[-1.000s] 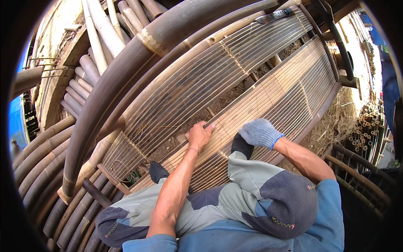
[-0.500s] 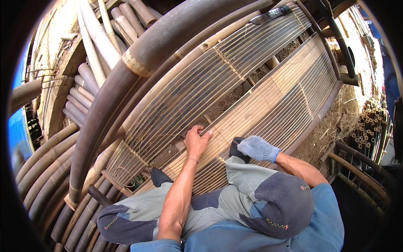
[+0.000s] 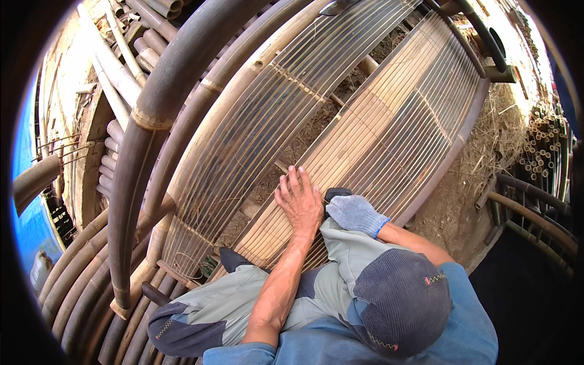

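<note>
My left hand (image 3: 299, 204), bare, lies with fingers stretched out on the pale slats of a long bamboo slat panel (image 3: 365, 131). To its right, my right hand (image 3: 356, 215) wears a grey knit glove with a blue cuff. Its fingers are closed beside a dark-covered foot (image 3: 337, 193) that rests on the panel; whatever they hold, if anything, is hidden. Thin cord lashings cross the slats. A second slat panel (image 3: 243, 134), darker in tone, lies to the left across a gap. The blade of a knife (image 3: 334, 7) shows at the top edge.
Thick curved bamboo poles (image 3: 146, 121) arch over the left side. More bent bamboo (image 3: 85, 274) is stacked at lower left. Cut bamboo tubes (image 3: 538, 149) stand bundled at right, near straw on the ground (image 3: 450, 207). A bamboo frame (image 3: 529, 213) stands at lower right.
My left hand has gone from curled fingers at the panel's edge to lying flat on the slats. The gloved hand has moved slightly left, against the foot. The view has shifted.
</note>
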The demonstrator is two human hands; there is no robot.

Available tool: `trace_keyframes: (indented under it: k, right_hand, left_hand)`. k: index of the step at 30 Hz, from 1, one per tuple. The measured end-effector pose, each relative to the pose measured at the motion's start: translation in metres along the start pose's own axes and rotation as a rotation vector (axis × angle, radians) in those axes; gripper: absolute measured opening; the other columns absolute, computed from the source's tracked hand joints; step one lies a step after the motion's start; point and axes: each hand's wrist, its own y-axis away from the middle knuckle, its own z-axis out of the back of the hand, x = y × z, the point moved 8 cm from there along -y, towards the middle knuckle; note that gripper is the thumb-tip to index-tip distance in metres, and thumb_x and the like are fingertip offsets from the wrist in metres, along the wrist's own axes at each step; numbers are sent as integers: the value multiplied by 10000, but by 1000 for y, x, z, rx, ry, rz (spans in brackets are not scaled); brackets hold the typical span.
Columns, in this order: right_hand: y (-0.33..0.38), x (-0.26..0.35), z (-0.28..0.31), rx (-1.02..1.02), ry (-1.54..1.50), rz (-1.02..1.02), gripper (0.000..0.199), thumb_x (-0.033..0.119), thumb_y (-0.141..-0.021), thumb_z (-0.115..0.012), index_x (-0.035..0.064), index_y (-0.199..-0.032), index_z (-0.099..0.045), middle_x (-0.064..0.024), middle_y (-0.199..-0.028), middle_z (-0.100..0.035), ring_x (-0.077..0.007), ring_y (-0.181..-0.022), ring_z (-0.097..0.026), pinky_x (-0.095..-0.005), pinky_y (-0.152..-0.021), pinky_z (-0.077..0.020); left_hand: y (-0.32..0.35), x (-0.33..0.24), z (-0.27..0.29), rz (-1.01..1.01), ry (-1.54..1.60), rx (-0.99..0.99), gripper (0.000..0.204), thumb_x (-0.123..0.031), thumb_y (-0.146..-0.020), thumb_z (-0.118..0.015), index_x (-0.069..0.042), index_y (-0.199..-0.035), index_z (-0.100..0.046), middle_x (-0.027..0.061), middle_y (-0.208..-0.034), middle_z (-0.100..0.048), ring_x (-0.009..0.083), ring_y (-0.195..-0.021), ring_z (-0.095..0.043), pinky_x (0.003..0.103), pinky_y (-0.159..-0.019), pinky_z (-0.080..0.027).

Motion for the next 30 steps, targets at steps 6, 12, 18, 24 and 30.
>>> trace_keyframes:
  k: [6,12,18,24,30]
  right_hand:
    - [0,-9,-2,-66,-57,-4,158,179,-880,-571,49,-858,-659,-153,-810,-659,-313,-760,-697,-424,-624,-567]
    - [-1,-14,-6,-69,-79,-15,167,175,-888,-564,38,-867,-655,-168,-818,-661,-335,-776,-696,-440,-629,-563]
    - [-7,-19,-3,-15,-155,-64,173,167,-908,-552,40,-869,-664,-166,-822,-661,-362,-798,-687,-459,-658,-557]
    - [15,-45,-8,-196,-325,-192,187,140,-935,-531,1,-920,-654,-200,-853,-690,-306,-722,-700,-395,-639,-579]
    - [30,-105,27,-624,-1773,-869,271,252,-1013,-538,11,-1079,-643,-120,-837,-703,-245,-699,-708,-385,-616,-598]
  left_hand:
    - [-26,9,12,-17,148,-156,286,-174,-832,-728,-103,-1097,-648,37,-1226,-535,257,-1210,-463,552,-1085,-271]
    - [-45,2,19,-122,92,-182,95,-141,-851,-688,-112,-885,-604,27,-1042,-551,230,-1082,-514,510,-1057,-283]
    - [-54,-16,11,-250,-98,-121,60,-131,-878,-597,-81,-863,-569,77,-964,-494,269,-1019,-508,515,-1013,-321]
    - [-55,-91,11,-387,928,217,88,-29,-877,-542,-8,-870,-457,161,-912,-479,330,-836,-521,451,-746,-446]
    - [-100,-108,38,-324,987,108,131,-1,-839,-597,-11,-886,-476,160,-872,-501,335,-751,-532,426,-687,-463]
